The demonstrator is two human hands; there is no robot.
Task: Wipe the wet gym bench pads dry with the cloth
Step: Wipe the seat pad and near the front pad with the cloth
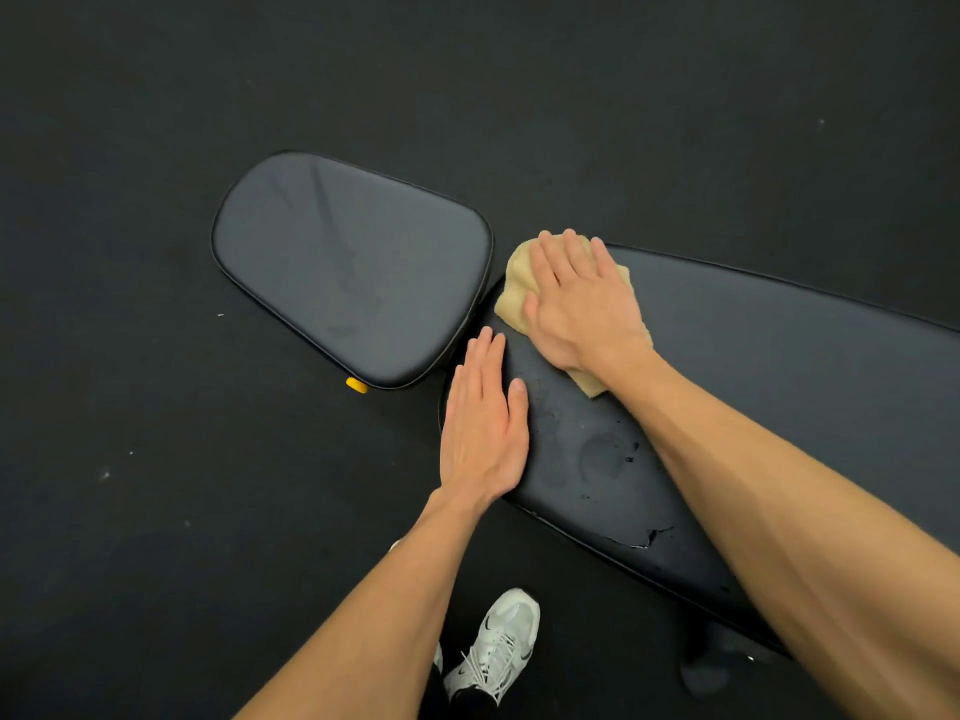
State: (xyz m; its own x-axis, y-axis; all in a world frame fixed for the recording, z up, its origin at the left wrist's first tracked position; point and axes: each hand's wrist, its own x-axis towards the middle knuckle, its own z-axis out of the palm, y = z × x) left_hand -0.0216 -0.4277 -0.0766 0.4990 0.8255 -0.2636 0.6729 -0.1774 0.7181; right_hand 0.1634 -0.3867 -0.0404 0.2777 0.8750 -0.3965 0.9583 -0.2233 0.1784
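Now my right hand (582, 304) presses the cloth (511, 288) with flat fingers on the long pad (753, 407); my left hand (480, 428) rests flat beside it.

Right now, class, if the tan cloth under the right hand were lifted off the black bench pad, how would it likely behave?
The crumpled tan cloth would probably flop, since it bunches under the flat right hand. It is likely light, perhaps damp from droplets on the long black padded bench pad.

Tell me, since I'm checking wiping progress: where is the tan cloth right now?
Head view, right of centre: the tan cloth lies under the flat right hand on the end of the long black back pad, beside the rounded black seat pad.
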